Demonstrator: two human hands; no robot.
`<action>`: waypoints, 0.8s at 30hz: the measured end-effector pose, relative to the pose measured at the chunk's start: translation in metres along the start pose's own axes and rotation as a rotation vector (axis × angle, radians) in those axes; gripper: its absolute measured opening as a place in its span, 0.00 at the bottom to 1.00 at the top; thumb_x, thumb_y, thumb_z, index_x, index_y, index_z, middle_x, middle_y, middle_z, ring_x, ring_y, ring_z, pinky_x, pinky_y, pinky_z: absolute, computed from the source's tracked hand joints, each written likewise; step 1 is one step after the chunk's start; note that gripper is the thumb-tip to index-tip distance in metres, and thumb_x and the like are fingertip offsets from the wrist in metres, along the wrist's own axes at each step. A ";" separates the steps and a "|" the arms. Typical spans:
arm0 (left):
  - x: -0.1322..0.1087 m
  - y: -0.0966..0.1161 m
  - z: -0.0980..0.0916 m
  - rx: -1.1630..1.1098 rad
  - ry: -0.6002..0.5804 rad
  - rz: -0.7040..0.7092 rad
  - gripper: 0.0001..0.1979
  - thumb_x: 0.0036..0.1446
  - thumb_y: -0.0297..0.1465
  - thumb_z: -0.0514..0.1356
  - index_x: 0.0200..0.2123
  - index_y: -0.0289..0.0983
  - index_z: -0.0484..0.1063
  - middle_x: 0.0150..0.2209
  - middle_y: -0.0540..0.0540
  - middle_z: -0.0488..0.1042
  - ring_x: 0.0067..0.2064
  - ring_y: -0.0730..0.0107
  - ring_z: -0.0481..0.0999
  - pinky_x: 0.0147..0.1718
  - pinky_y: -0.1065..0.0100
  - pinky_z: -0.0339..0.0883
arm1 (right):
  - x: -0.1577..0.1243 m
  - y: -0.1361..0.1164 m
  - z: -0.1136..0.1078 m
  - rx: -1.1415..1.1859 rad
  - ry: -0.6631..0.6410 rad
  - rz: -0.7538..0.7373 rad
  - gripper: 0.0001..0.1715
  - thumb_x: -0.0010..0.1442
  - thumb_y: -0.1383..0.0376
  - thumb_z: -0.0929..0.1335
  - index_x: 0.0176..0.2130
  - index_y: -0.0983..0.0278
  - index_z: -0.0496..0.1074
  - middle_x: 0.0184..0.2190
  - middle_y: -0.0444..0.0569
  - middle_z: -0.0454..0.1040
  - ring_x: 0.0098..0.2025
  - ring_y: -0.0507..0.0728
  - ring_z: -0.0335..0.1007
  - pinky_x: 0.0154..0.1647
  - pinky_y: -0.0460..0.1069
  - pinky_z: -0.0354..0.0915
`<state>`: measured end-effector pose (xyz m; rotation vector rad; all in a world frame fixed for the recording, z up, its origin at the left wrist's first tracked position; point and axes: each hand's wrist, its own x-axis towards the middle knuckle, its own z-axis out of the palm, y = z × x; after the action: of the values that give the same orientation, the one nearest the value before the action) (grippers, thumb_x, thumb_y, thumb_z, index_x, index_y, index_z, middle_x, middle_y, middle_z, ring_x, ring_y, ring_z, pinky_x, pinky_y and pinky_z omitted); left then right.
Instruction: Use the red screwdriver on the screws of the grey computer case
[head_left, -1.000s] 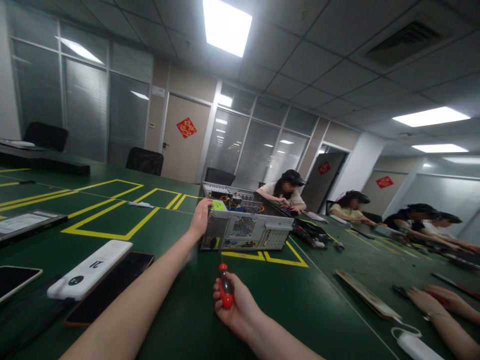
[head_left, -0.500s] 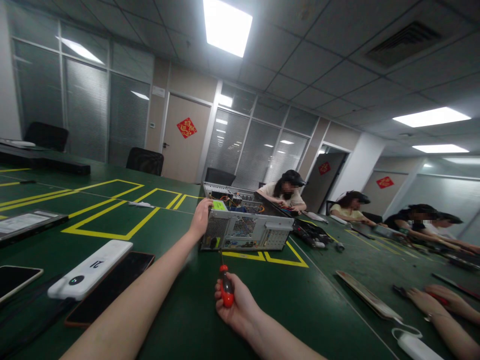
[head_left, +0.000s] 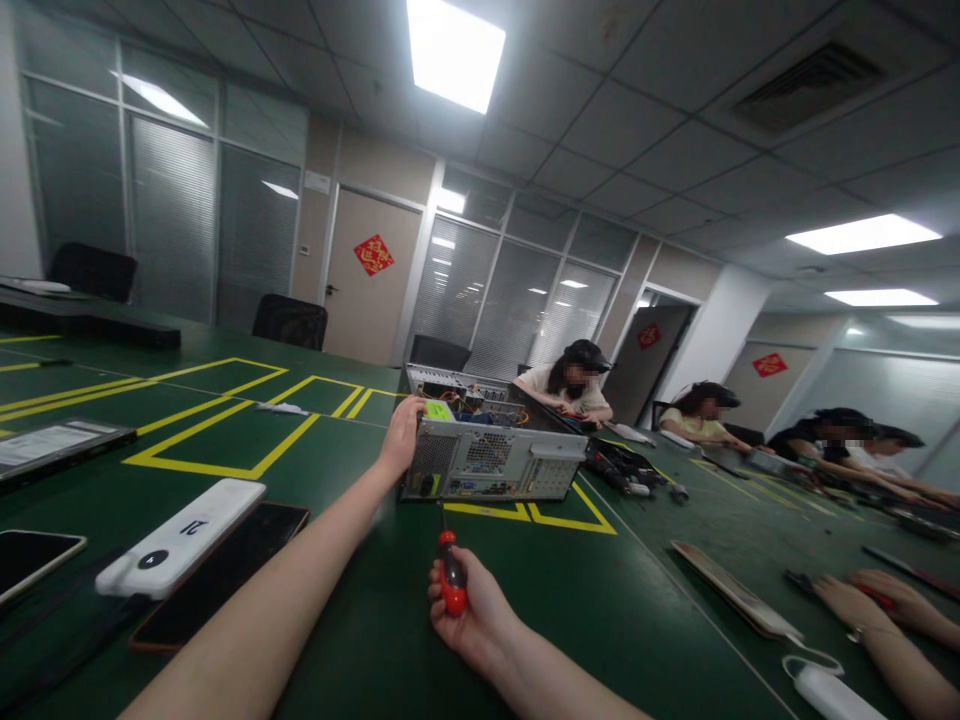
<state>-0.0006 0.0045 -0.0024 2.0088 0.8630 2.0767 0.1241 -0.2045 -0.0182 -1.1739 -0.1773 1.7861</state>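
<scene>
An open computer case (head_left: 517,462) lies on its side on the green table, its rear panel facing me. Cables and parts show through its open top, with a bright yellow-green label at the near left corner. My left hand (head_left: 403,435) grips that left corner, fingers over the top edge. Below the case, my right hand (head_left: 472,605) is closed around a red and black screwdriver (head_left: 452,575). The screwdriver's shaft points up toward the lower left edge of the rear panel; whether its tip touches the case I cannot tell.
Left of my arm lie a white power bank (head_left: 184,535), a dark phone (head_left: 225,580), another phone (head_left: 34,562) and a hard drive (head_left: 60,445). Yellow tape (head_left: 195,467) marks the table. Co-workers sit along the far side; another person's hands (head_left: 855,605) work at the right near a phone (head_left: 735,588).
Almost nothing differs. My left hand keeps its hold on the case, and the screwdriver in my right hand stays practically in place.
</scene>
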 end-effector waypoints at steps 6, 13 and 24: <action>0.000 0.001 0.000 0.003 -0.003 -0.004 0.21 0.64 0.39 0.37 0.36 0.39 0.67 0.46 0.43 0.72 0.54 0.64 0.67 0.59 0.56 0.56 | -0.001 0.001 0.000 -0.005 0.008 -0.010 0.14 0.62 0.59 0.60 0.29 0.66 0.64 0.20 0.44 0.65 0.18 0.46 0.60 0.16 0.38 0.53; 0.000 0.001 0.000 0.004 -0.009 -0.024 0.21 0.64 0.39 0.36 0.36 0.39 0.67 0.46 0.43 0.71 0.55 0.65 0.66 0.59 0.57 0.55 | 0.002 0.002 -0.002 -0.002 -0.003 0.001 0.14 0.61 0.59 0.60 0.29 0.66 0.65 0.20 0.44 0.65 0.18 0.47 0.61 0.16 0.38 0.52; 0.000 0.003 -0.001 0.008 -0.016 -0.013 0.22 0.64 0.39 0.36 0.36 0.39 0.67 0.45 0.43 0.72 0.54 0.65 0.66 0.59 0.56 0.56 | 0.000 0.002 0.000 -0.018 -0.019 -0.005 0.16 0.62 0.59 0.60 0.28 0.66 0.64 0.19 0.43 0.65 0.18 0.46 0.60 0.16 0.38 0.51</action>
<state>-0.0007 0.0015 -0.0003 2.0157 0.8809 2.0509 0.1230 -0.2060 -0.0196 -1.1685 -0.2080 1.7953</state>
